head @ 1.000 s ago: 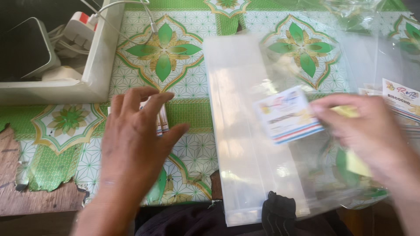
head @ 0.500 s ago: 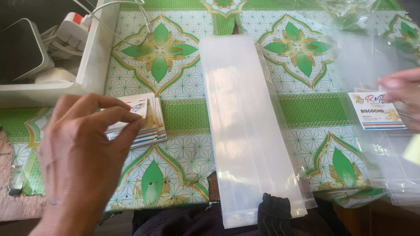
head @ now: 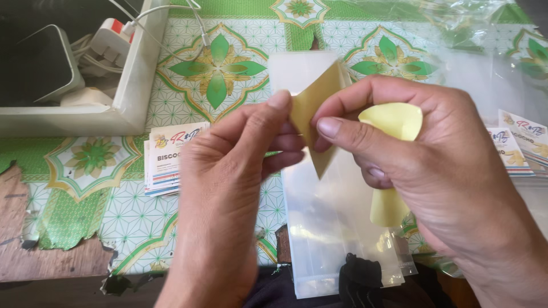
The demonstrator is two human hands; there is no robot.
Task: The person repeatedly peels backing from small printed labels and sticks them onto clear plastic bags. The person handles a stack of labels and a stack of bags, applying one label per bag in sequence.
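Pinched between both thumbs and forefingers, left hand point(head: 228, 171) and right hand point(head: 434, 165) hold a thin yellowish sticker sheet point(head: 313, 120) above the clear bag point(head: 325, 222); light, floppy, probably best gripped at its edges.

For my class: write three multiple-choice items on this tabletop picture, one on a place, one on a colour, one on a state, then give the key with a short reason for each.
1. Where does the stack of printed labels lie?
A. inside the white tray
B. on the tablecloth, left of the left hand
C. on the clear bag

2. What colour is the backing paper pinched between the hands?
A. pale yellow
B. blue
C. red

3. How is the clear plastic bag?
A. rolled up
B. held in the air
C. lying flat on the table

Key: B, the stack sits beside the left hand, outside the tray; A, the sheet and the curl in the right hand are yellow; C, it lies flat under both hands.
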